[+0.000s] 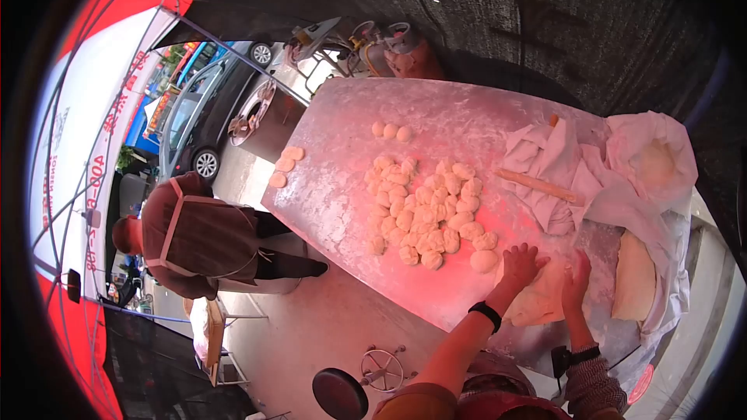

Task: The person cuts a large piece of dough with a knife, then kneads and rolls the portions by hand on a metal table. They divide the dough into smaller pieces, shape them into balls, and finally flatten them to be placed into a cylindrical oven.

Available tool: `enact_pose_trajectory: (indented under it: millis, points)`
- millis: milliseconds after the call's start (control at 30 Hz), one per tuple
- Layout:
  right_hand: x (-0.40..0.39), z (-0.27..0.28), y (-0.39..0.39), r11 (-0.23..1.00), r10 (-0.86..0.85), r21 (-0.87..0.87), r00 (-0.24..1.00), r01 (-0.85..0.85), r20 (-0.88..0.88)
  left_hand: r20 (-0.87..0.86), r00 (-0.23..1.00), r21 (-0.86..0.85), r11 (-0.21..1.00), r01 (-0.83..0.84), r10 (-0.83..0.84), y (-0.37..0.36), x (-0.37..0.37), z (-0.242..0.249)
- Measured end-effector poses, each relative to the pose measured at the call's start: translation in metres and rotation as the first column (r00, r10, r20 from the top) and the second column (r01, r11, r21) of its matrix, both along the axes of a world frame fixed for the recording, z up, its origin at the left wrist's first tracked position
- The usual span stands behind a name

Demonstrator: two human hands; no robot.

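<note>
My left hand (523,266) rests with spread fingers on the upper left part of a flat sheet of dough (538,302). At the sheet's right edge is my right hand (576,280), its fingers extended and nothing seen gripped in it. A round dough ball (483,261) lies just left of my left hand. Beyond it, a large cluster of dough pieces (424,210) covers the middle of the floured metal table (334,140). To the right of my right hand lies a long flat slab of dough (635,276).
A rolling pin (538,186) lies on a crumpled white cloth (548,155), near a cloth-lined sack (654,157). Small dough balls (391,131) and flat rounds (286,165) sit farther off. A person in an apron (204,235) stands beyond the table's left edge, near a metal drum (272,128).
</note>
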State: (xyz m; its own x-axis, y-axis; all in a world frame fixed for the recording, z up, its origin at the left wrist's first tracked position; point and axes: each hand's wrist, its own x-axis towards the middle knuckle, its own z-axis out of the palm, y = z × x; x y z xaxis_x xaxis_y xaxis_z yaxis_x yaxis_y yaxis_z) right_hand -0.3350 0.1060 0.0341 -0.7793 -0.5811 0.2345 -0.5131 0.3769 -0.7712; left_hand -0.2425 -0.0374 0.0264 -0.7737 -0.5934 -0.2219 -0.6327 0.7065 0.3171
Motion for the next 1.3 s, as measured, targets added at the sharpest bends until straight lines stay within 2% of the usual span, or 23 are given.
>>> enact_pose_trajectory:
  millis: [67, 100, 133, 167, 233, 300, 333, 367, 400, 467, 500, 567, 633, 700, 733, 767, 800, 833, 900, 933, 1033, 1100, 1300]
  points:
    - [0.028, -0.014, 0.061, 0.966, -0.256, -0.020, 0.966, 0.257, 0.044, -0.015, 1.000, 0.023, 1.000, 0.003, -0.002, 0.008, 0.033, 0.004]
    - [0.042, -0.035, 0.092, 0.943, -0.301, -0.012, 0.871, 0.331, 0.388, -0.075, 0.996, 0.007, 0.999, -0.046, 0.046, 0.013, 0.049, 0.001]
    - [0.061, -0.075, 0.116, 0.925, -0.374, 0.085, 0.844, 0.371, 0.385, -0.062, 0.991, 0.139, 0.984, -0.111, 0.120, 0.017, 0.062, -0.003]
    - [0.086, -0.061, 0.115, 0.903, -0.404, 0.159, 0.665, 0.399, 0.628, -0.038, 0.979, 0.253, 0.950, -0.183, 0.199, 0.023, 0.078, -0.009]
    - [0.109, -0.055, 0.110, 0.898, -0.391, 0.230, 0.440, 0.376, 0.808, 0.148, 0.962, 0.378, 0.886, -0.268, 0.227, 0.040, 0.108, -0.004]
    - [0.092, -0.097, 0.101, 0.981, -0.183, 0.139, 0.902, 0.138, 0.391, 0.073, 0.978, 0.467, 0.860, -0.205, 0.194, 0.075, 0.134, -0.036]
    - [0.056, -0.117, 0.101, 0.949, -0.150, 0.314, 0.903, 0.017, 0.403, 0.045, 0.979, 0.512, 0.836, -0.195, 0.201, 0.092, 0.142, -0.069]
    - [0.039, -0.101, 0.087, 0.962, -0.071, 0.272, 0.927, -0.034, 0.367, 0.315, 0.891, 0.769, 0.462, -0.442, 0.327, 0.104, 0.144, -0.068]
    - [0.023, -0.068, 0.065, 0.968, 0.004, 0.236, 0.944, -0.086, 0.329, 0.337, 0.755, 0.866, 0.129, -0.483, 0.563, 0.131, 0.133, -0.057]
    - [-0.020, -0.067, 0.034, 0.954, 0.120, 0.249, 0.972, -0.169, 0.201, 0.385, 0.702, 0.922, -0.220, -0.318, 0.599, 0.164, 0.115, -0.022]
    - [-0.033, -0.068, 0.019, 0.954, 0.120, 0.249, 0.973, -0.169, 0.199, 0.384, 0.702, 0.923, -0.219, -0.317, 0.600, 0.165, 0.104, -0.008]
    - [-0.048, -0.071, -0.004, 0.754, 0.272, 0.623, 0.962, -0.209, -0.006, 0.130, 0.947, 0.963, 0.188, -0.191, 0.294, 0.143, 0.075, 0.020]
    - [-0.017, -0.039, 0.001, 0.780, 0.289, 0.597, 0.954, -0.185, -0.082, -0.163, 0.878, 0.859, 0.502, -0.099, 0.451, 0.106, 0.049, 0.005]
    - [0.036, 0.022, 0.009, 0.784, 0.329, 0.605, 0.919, -0.136, -0.220, -0.332, 0.720, 0.771, 0.615, -0.165, 0.609, 0.059, 0.030, 0.044]
    - [0.057, 0.032, 0.024, 0.871, 0.338, 0.450, 0.905, -0.197, -0.258, -0.338, 0.717, 0.771, 0.616, -0.160, 0.609, 0.056, 0.020, 0.040]
    - [0.080, 0.050, 0.036, 0.913, 0.346, 0.346, 0.857, -0.214, -0.383, -0.576, 0.671, 0.453, 0.866, -0.214, 0.467, 0.055, 0.003, 0.029]
    - [0.094, 0.055, 0.046, 0.943, 0.315, 0.248, 0.839, -0.223, -0.443, -0.733, 0.638, 0.060, 0.956, -0.287, 0.238, 0.056, -0.008, 0.022]
    - [0.087, 0.048, 0.060, 0.944, 0.312, 0.245, 0.837, -0.221, -0.449, -0.737, 0.634, 0.058, 0.957, -0.286, 0.234, 0.065, -0.001, 0.020]
    - [0.067, 0.025, 0.084, 0.964, 0.212, 0.148, 0.974, -0.221, 0.075, -0.211, 0.963, 0.002, 0.985, 0.174, -0.169, 0.089, 0.029, 0.019]
    - [0.065, 0.014, 0.087, 0.964, 0.212, 0.148, 0.974, -0.222, 0.076, -0.216, 0.966, 0.057, 0.986, 0.156, -0.141, 0.094, 0.035, 0.026]
    - [0.069, -0.011, 0.077, 0.993, 0.064, 0.118, 0.893, -0.012, -0.445, -0.230, 0.967, 0.129, 0.982, 0.139, -0.106, 0.112, 0.069, 0.049]
    - [0.067, -0.020, 0.072, 0.988, 0.071, 0.153, 0.876, 0.003, -0.477, -0.562, 0.822, -0.179, 0.984, -0.015, -0.089, 0.140, 0.100, 0.015]
    - [0.046, -0.022, 0.044, 0.974, 0.074, 0.225, 0.909, 0.023, -0.411, -0.435, 0.899, -0.180, 0.983, -0.029, -0.053, 0.117, 0.071, 0.002]
